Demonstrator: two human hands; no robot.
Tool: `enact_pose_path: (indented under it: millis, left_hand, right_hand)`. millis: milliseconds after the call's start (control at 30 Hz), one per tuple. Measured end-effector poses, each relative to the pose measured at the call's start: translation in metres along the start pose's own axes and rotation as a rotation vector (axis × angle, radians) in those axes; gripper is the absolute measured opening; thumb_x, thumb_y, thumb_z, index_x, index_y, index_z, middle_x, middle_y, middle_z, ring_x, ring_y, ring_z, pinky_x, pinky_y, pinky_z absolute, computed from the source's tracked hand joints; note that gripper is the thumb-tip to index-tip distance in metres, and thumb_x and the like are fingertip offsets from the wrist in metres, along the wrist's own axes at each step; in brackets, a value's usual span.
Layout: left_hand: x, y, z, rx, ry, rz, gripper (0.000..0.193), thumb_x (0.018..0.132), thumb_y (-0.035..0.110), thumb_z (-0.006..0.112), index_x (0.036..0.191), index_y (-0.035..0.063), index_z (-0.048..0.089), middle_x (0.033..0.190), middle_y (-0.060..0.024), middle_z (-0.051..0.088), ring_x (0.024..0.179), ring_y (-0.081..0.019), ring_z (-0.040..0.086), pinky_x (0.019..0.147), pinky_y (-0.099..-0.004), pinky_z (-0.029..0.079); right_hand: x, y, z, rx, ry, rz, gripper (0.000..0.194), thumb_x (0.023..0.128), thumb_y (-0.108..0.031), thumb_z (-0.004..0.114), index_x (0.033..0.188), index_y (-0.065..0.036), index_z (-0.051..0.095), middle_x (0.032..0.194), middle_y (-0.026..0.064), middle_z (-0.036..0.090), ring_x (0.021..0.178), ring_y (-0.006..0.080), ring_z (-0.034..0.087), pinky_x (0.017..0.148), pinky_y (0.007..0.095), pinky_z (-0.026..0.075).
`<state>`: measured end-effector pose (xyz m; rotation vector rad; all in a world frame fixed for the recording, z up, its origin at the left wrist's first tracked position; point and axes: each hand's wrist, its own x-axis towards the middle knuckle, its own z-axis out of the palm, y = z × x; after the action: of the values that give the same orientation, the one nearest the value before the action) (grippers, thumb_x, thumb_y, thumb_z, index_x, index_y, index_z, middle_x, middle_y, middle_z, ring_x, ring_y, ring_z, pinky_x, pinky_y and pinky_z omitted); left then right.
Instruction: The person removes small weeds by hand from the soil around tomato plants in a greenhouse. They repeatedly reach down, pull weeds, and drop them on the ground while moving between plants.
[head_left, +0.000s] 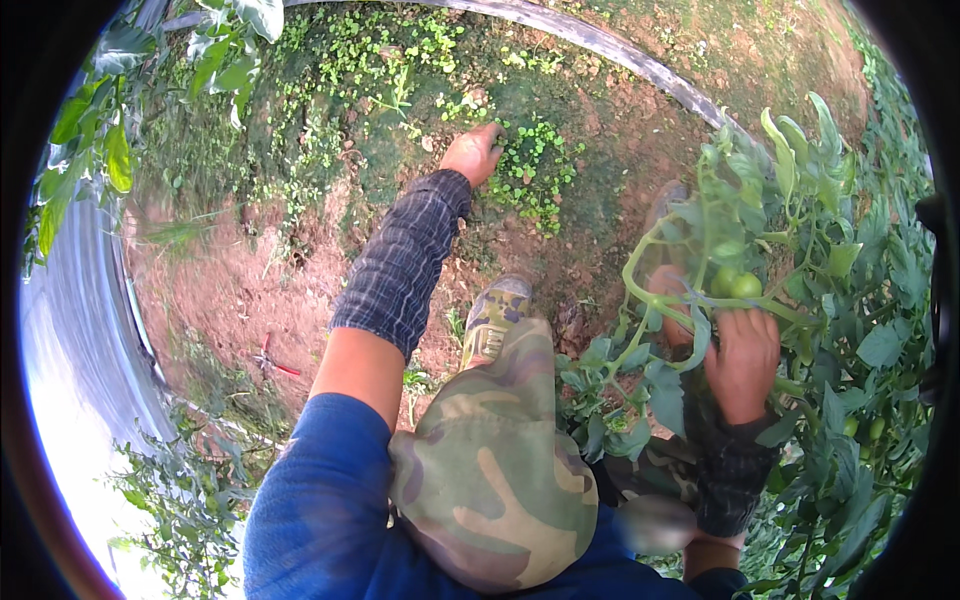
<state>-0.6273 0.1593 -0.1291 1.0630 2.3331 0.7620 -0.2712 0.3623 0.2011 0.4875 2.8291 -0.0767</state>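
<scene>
My left hand (475, 154) reaches down to the ground at the left edge of a patch of small green weeds (536, 176). Its fingers are curled, and the tips are hidden, so whether they pinch a weed cannot be told. On the right, my right hand (745, 367) is up in a tomato plant, its fingers closed around a green tomato stem (784, 309). Two unripe green tomatoes (745, 285) hang just above those fingers. Leaves and stalks of the plant (667, 394) surround the right wrist.
Red-handled snips (268, 361) lie on the bare soil at left. My camouflage-clad knee (502, 480) and shoe (495, 315) fill the centre. Plastic sheeting (82, 315) borders the left. A dark hose or strip (622, 52) curves across the far ground. More tomato foliage (847, 480) stands at right.
</scene>
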Motion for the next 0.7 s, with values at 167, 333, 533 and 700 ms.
enact_pose_path:
  millis: [167,333,533,700]
  left_hand:
    - [0.014,0.007,0.003,0.101,-0.052,0.134,0.031,0.091,0.018,0.07,0.12,0.0068,0.063,0.114,-0.0192,0.072,0.104,-0.0389,0.07,0.093,-0.0482,0.056]
    - [0.023,0.013,0.011,0.261,-0.104,0.201,0.029,0.091,0.021,0.071,0.115,0.0049,0.064,0.108,-0.0213,0.072,0.097,-0.041,0.07,0.088,-0.0502,0.057]
    - [0.024,0.004,0.001,-0.545,0.276,-0.44,0.023,0.1,0.017,0.068,0.117,0.0012,0.069,0.103,-0.0154,0.076,0.084,-0.025,0.073,0.078,-0.0402,0.061]
    - [0.023,-0.005,-0.011,-0.191,0.191,-0.325,0.041,0.09,0.028,0.079,0.114,-0.0025,0.067,0.104,-0.0214,0.074,0.095,-0.0334,0.073,0.087,-0.0424,0.058]
  right_hand:
    - [0.001,-0.002,-0.002,0.023,0.007,0.01,0.028,0.075,-0.012,0.075,0.099,-0.002,0.066,0.094,0.017,0.063,0.096,0.0399,0.059,0.088,0.0496,0.045]
    - [0.005,-0.001,-0.001,-0.009,0.115,-0.051,0.023,0.082,-0.018,0.079,0.083,-0.005,0.061,0.083,0.0124,0.059,0.086,0.0348,0.058,0.079,0.0472,0.046]
    - [0.003,-0.001,-0.002,0.018,0.055,0.004,0.023,0.077,-0.014,0.077,0.092,-0.003,0.064,0.089,0.0148,0.061,0.092,0.0374,0.058,0.087,0.0484,0.046]
    - [0.004,-0.002,-0.001,-0.024,0.114,-0.037,0.025,0.081,-0.018,0.08,0.079,-0.006,0.058,0.081,0.012,0.058,0.085,0.034,0.058,0.079,0.0465,0.045]
